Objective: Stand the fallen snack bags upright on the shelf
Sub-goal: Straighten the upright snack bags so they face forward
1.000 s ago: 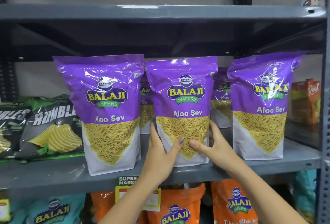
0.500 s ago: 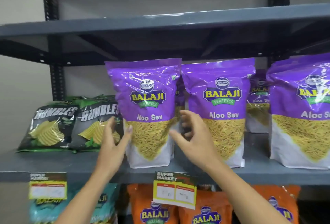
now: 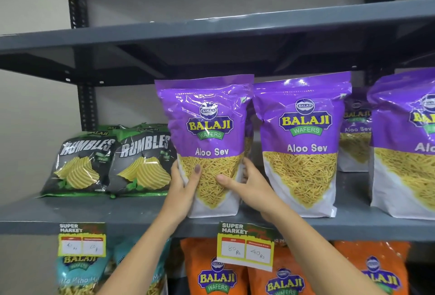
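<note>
Left hand [image 3: 186, 184] and right hand [image 3: 249, 185] both clamped on the lower sides of one purple Aloo Sev bag [image 3: 207, 146], thumbs across its front over the clear window of thin yellow strands. Bag upright, flat white base on the grey metal shelf [image 3: 117, 212] near the front edge. Glossy crinkled film, sealed flat top.

Purple Aloo Sev bags in view: three in the front row (held one, second bag [image 3: 303, 144] just beside it, third [image 3: 404, 144] cut by frame edge), at least one more behind. Two black Rumbles chip bags [image 3: 113, 160] leaning at left. Two yellow price tags [image 3: 246, 246] on the shelf lip. Orange bags [image 3: 216, 271] below.
</note>
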Action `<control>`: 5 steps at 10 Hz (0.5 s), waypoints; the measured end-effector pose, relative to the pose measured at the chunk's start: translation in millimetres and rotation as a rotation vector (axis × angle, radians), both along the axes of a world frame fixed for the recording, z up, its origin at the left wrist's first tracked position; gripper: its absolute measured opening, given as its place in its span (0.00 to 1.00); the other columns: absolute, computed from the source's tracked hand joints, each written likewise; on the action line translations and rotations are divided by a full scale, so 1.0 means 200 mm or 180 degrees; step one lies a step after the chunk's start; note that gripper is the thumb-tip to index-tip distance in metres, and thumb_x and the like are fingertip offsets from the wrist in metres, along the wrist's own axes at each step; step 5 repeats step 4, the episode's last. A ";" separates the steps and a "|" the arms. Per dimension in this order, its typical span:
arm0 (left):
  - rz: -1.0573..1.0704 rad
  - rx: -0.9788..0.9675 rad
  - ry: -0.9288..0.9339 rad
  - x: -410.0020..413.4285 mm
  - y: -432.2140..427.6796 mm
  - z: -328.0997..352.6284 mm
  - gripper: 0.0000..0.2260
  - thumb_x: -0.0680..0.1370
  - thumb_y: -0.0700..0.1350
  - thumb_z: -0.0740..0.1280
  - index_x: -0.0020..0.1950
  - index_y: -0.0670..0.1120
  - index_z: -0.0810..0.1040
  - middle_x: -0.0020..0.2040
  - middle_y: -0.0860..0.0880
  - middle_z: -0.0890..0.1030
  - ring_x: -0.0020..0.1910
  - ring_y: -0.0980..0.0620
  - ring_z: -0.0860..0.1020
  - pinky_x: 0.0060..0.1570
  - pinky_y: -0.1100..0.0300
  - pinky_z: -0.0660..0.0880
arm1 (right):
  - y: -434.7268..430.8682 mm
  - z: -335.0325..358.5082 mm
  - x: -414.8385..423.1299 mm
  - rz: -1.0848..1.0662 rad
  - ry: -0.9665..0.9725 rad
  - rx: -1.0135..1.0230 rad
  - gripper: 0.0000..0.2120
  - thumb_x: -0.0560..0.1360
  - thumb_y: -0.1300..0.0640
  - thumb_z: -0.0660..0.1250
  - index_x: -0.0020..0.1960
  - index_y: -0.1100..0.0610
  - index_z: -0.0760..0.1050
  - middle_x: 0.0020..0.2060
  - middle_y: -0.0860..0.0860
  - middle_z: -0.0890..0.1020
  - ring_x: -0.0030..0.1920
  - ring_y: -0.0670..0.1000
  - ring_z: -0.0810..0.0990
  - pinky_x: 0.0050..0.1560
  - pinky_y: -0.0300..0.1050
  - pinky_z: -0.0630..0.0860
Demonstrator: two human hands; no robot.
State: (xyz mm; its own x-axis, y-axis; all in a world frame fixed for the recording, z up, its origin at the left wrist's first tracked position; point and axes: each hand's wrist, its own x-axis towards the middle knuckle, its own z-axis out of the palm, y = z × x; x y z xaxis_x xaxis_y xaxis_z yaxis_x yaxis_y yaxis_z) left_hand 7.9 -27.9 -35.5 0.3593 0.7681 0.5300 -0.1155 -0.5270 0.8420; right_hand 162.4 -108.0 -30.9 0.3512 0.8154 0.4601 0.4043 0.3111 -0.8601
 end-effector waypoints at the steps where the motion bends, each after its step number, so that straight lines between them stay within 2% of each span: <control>1: -0.0040 0.0048 0.0010 0.00 -0.01 0.00 0.48 0.64 0.75 0.62 0.77 0.53 0.53 0.74 0.51 0.67 0.71 0.51 0.69 0.72 0.49 0.65 | 0.00 0.00 0.00 -0.0024 -0.0017 -0.0005 0.38 0.62 0.40 0.76 0.67 0.45 0.66 0.61 0.43 0.80 0.61 0.45 0.78 0.67 0.49 0.73; 2: -0.0023 0.0083 0.0006 0.01 -0.01 0.00 0.44 0.67 0.71 0.61 0.77 0.52 0.54 0.73 0.51 0.69 0.70 0.51 0.70 0.69 0.52 0.67 | -0.01 0.00 -0.01 -0.0037 -0.0024 -0.0006 0.38 0.62 0.39 0.76 0.68 0.45 0.66 0.61 0.43 0.80 0.62 0.45 0.78 0.67 0.49 0.72; 3: 0.0059 0.0094 0.0050 0.00 0.00 0.00 0.44 0.67 0.73 0.60 0.76 0.52 0.55 0.72 0.51 0.70 0.70 0.51 0.70 0.70 0.48 0.67 | 0.00 0.00 -0.01 -0.0092 -0.0036 -0.0041 0.52 0.53 0.29 0.73 0.72 0.47 0.64 0.63 0.44 0.79 0.64 0.46 0.76 0.68 0.51 0.71; 4: 0.0448 0.0244 0.0055 0.01 -0.02 -0.01 0.48 0.64 0.77 0.58 0.77 0.51 0.54 0.76 0.49 0.65 0.74 0.49 0.65 0.73 0.46 0.62 | -0.02 0.01 -0.03 -0.0222 -0.0185 -0.0095 0.54 0.53 0.27 0.72 0.73 0.46 0.62 0.65 0.44 0.78 0.66 0.48 0.76 0.68 0.51 0.71; 5: 0.0448 0.0244 0.0055 0.01 -0.02 -0.01 0.48 0.64 0.77 0.58 0.77 0.51 0.54 0.76 0.49 0.65 0.74 0.49 0.65 0.73 0.46 0.62 | -0.02 0.01 -0.03 -0.0222 -0.0185 -0.0095 0.54 0.53 0.27 0.72 0.73 0.46 0.62 0.65 0.44 0.78 0.66 0.48 0.76 0.68 0.51 0.71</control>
